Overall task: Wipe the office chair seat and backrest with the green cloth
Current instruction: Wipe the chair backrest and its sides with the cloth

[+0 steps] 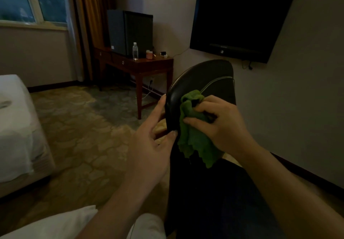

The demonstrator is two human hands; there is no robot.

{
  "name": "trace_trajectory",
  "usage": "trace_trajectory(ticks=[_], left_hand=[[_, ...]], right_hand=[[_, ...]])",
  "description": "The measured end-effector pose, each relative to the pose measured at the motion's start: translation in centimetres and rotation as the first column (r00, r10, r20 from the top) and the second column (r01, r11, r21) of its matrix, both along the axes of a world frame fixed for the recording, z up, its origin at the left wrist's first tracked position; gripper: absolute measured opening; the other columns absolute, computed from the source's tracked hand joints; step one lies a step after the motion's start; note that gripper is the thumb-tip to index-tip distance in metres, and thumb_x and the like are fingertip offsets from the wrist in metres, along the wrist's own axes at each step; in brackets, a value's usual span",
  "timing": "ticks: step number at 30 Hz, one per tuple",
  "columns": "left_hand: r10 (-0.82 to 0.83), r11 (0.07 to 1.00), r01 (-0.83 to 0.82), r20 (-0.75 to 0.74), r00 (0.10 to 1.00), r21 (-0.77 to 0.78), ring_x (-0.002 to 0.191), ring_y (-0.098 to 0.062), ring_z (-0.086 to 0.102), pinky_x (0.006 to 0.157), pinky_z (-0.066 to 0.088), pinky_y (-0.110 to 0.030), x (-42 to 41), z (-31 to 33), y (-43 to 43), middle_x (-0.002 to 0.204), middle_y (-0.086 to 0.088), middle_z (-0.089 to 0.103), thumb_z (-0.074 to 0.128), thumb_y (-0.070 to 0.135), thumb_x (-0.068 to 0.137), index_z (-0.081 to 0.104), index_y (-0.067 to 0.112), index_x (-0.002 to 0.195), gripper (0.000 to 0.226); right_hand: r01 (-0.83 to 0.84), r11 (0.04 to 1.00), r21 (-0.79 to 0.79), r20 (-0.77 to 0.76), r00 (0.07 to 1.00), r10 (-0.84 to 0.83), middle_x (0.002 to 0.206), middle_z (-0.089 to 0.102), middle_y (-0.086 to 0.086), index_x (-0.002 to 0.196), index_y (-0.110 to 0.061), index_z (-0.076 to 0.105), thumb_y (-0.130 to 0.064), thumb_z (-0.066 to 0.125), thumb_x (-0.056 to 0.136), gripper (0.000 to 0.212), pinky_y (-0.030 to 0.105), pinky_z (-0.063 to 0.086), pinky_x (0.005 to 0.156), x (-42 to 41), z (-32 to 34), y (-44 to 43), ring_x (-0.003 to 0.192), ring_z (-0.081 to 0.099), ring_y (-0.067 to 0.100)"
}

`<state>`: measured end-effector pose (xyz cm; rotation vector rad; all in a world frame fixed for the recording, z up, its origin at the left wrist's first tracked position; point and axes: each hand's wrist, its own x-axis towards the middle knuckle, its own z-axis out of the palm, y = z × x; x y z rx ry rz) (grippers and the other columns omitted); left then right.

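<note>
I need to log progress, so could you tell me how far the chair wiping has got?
In hand: the right hand presses the bunched green cloth against the dark backrest, while the left hand grips its edge. Nothing visible shows which areas are finished. The seat is too dark to judge, so it probably remains.

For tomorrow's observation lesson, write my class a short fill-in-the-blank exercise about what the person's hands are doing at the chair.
1. The right hand presses a cloth coloured ____ against the chair.
2. The left hand grips the edge of the chair's ____.
3. On the wall behind the chair hangs a dark ____.

Missing words: green; backrest; television
</note>
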<state>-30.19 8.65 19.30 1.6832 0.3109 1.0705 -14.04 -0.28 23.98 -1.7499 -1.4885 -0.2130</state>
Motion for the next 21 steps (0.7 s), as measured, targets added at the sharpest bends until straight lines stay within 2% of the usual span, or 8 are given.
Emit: trace_trajectory(ticks=[3, 9, 13, 18, 21], left_hand=[[-0.025, 1.0, 0.025, -0.024, 0.999, 0.002, 0.114, -0.001, 0.064, 0.087, 0.059, -0.024, -0.1, 0.2, 0.3, 0.122, 0.033, 0.062, 0.064, -0.001, 0.094, 0.039, 0.06, 0.135, 0.077], [-0.028, 1.0, 0.028, -0.015, 0.999, 0.002, 0.116, -0.003, 0.064, 0.084, 0.059, -0.024, 0.0, -0.1, 0.4, 0.125, 0.026, 0.064, 0.064, -0.006, 0.091, 0.039, 0.056, 0.139, 0.081], [-0.007, 1.0, 0.007, 0.007, 1.0, -0.015, 0.113, 0.0, 0.065, 0.083, 0.061, -0.027, 0.2, -0.6, 0.3, 0.126, 0.021, 0.067, 0.065, -0.008, 0.091, 0.043, 0.051, 0.142, 0.081], [-0.011, 0.999, 0.013, 0.023, 1.0, -0.045, 0.116, 0.007, 0.061, 0.085, 0.057, -0.019, 0.6, -0.6, 0.7, 0.129, 0.016, 0.066, 0.064, -0.012, 0.089, 0.043, 0.051, 0.139, 0.083], [-0.03, 0.998, 0.032, 0.024, 0.999, -0.06, 0.113, 0.01, 0.061, 0.084, 0.055, -0.015, 1.0, -0.7, 1.3, 0.121, 0.025, 0.066, 0.064, -0.013, 0.089, 0.043, 0.048, 0.139, 0.082]], right_hand=[[0.002, 1.0, 0.012, 0.045, 0.999, -0.003, 0.097, 0.052, -0.023, 0.086, -0.039, 0.059, -0.034, 0.076, 0.08, 0.019, 0.005, 0.043, 0.073, -0.1, -0.1, 0.2, 0.089, 0.054, -0.008], [-0.033, 0.999, 0.026, 0.081, 0.996, 0.031, 0.095, 0.052, -0.022, 0.081, -0.039, 0.053, -0.031, 0.077, 0.079, 0.026, 0.01, 0.047, 0.072, 0.0, -0.1, 0.4, 0.087, 0.056, -0.004], [-0.038, 0.999, -0.026, 0.094, 0.995, 0.04, 0.095, 0.053, -0.023, 0.08, -0.042, 0.053, -0.029, 0.075, 0.08, 0.026, 0.005, 0.045, 0.076, 0.8, 0.4, 0.5, 0.09, 0.056, -0.007], [0.046, 0.999, 0.019, 0.031, 0.998, -0.047, 0.086, 0.054, -0.021, 0.076, -0.044, 0.051, -0.024, 0.078, 0.082, 0.034, 0.002, 0.041, 0.071, 3.3, 1.2, 1.8, 0.081, 0.055, -0.013], [0.064, 0.998, 0.013, 0.038, 0.997, -0.064, 0.086, 0.054, -0.02, 0.076, -0.038, 0.054, -0.025, 0.078, 0.082, 0.027, 0.004, 0.041, 0.07, 3.2, 1.1, 2.0, 0.081, 0.054, -0.012]])
